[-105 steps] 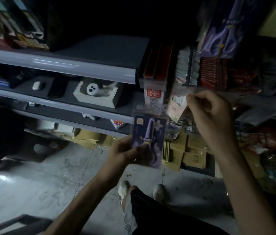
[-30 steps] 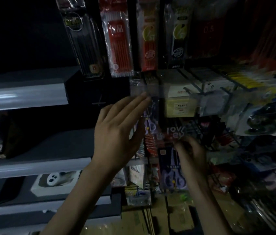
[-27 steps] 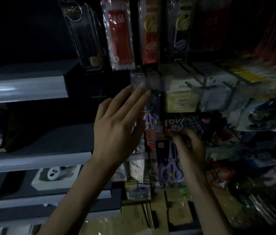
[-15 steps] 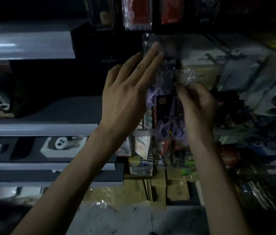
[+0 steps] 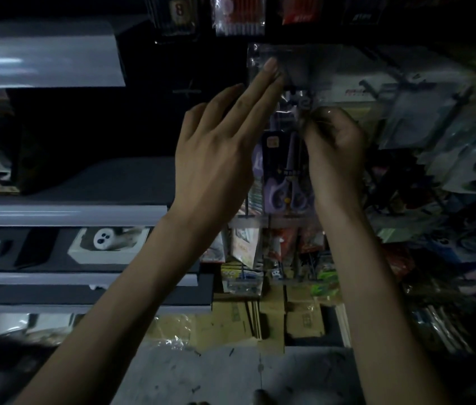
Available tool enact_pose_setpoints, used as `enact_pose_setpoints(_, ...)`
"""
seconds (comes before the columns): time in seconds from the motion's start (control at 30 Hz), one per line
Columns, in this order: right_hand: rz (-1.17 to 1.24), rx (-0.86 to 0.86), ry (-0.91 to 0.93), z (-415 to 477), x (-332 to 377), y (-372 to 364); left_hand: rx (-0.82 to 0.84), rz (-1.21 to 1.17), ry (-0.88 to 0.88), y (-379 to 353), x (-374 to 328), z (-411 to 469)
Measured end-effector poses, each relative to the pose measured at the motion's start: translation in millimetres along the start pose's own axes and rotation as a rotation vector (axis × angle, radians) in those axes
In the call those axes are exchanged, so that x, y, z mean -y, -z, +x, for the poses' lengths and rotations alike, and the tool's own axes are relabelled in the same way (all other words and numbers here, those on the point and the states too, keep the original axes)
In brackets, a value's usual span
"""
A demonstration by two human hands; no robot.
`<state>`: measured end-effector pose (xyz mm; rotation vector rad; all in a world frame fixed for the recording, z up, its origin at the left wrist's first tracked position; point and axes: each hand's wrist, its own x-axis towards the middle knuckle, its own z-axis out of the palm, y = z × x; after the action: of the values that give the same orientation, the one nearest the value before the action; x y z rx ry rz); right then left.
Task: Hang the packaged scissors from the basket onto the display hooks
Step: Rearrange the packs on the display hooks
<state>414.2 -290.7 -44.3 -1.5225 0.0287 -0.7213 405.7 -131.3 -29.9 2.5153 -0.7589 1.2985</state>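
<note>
A packet of purple-handled scissors (image 5: 285, 176) hangs upright in front of the display rack, between my two hands. My right hand (image 5: 331, 147) pinches the clear top flap of the packet, fingers curled, just under a dark hook end (image 5: 305, 103). My left hand (image 5: 222, 144) is raised with straight fingers, its fingertips pressing on a clear plastic label strip (image 5: 277, 62) above the packet. The basket is out of view.
Grey shelves (image 5: 64, 213) run along the left, with a white boxed item (image 5: 108, 244). Hanging pen packs (image 5: 238, 16) fill the top. More hooks and packets (image 5: 423, 112) crowd the right. Cardboard boxes (image 5: 271, 320) sit on the floor below.
My right hand has lifted the scissors packet from low on the rack up to the hook. The left hand has kept its fingertips on the clear strip.
</note>
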Motion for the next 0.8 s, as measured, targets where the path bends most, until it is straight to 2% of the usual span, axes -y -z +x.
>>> enact_pose_setpoints(0.53,-0.026,0.0,0.003,15.6,-18.4,-9.9,0.021,-0.03,0.021,-0.4,-2.2,0.4)
enact_pose_setpoints(0.8,0.034,0.019,-0.083,12.2,-46.5,3.3,0.033,-0.02,-0.021,-5.5,0.0,-6.5)
